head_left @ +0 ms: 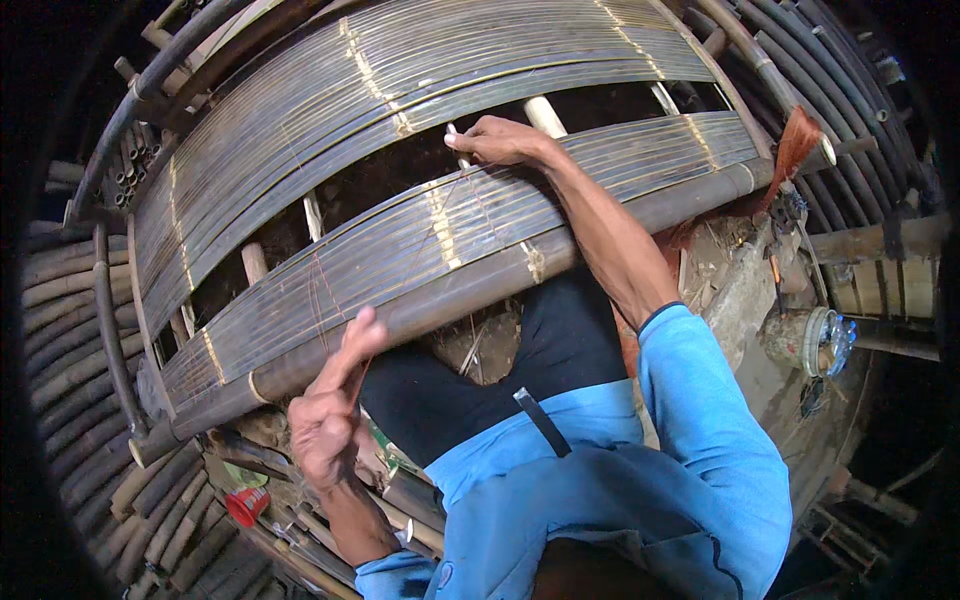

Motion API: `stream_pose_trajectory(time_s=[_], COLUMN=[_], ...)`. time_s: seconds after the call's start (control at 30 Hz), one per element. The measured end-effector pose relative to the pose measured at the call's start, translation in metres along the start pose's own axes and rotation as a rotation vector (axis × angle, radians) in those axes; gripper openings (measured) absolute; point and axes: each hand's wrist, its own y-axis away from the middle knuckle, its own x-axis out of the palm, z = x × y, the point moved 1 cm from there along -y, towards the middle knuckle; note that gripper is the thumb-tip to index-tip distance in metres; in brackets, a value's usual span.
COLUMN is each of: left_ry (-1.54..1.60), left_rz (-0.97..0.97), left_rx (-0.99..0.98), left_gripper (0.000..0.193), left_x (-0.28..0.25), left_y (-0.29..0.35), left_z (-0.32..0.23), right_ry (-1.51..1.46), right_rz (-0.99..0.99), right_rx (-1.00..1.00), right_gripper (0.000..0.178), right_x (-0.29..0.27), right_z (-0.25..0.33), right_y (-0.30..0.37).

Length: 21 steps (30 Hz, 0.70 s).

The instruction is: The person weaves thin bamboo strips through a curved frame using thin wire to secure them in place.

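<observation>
A bench-like panel of narrow bamboo slats (370,240) lies across my lap on a thick bamboo pole (450,292). My right hand (497,142) pinches a thin reddish cord (474,200) at the far edge of this near slat strip, over the dark gap. Lower left, my left hand (335,410) hovers by the pole, index finger stretched out and the others curled. Whatever those curled fingers hold is hidden. Loose reddish threads (318,285) hang over the slats near that hand.
Beyond the gap spreads a wider slat panel (300,130) with pale cross lashings. Bamboo poles (75,330) are stacked at the left; more (830,80) lean at the far right. A red cup (247,505) sits lower left. To the right are reddish fibres (797,140) and a clear jar (800,340).
</observation>
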Motion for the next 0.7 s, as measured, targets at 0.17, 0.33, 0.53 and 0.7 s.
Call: stream_pose_trajectory(time_s=[0.17, 0.33, 0.53, 0.7], left_ry=[0.153, 0.016, -0.119, -0.188], left_rz=[-0.007, -0.101, -0.101, -0.162], left_rx=[0.086, 0.031, -0.077, -0.106], left_gripper=[0.059, 0.058, 0.057, 0.056], left_x=[0.002, -0.003, 0.012, 0.006], left_y=[0.009, 0.036, 0.051, 0.076], left_z=[-0.009, -0.007, -0.012, -0.007], right_ry=[0.151, 0.154, 0.071, 0.072], right_rz=[-0.319, -0.686, -0.387, -0.398], right_rx=[-0.121, -0.941, -0.754, -0.765], right_gripper=[0.058, 0.039, 0.049, 0.049], right_x=[0.011, 0.062, 0.096, 0.107], right_z=[0.006, 0.071, 0.062, 0.071], right_y=[0.02, 0.083, 0.123, 0.131])
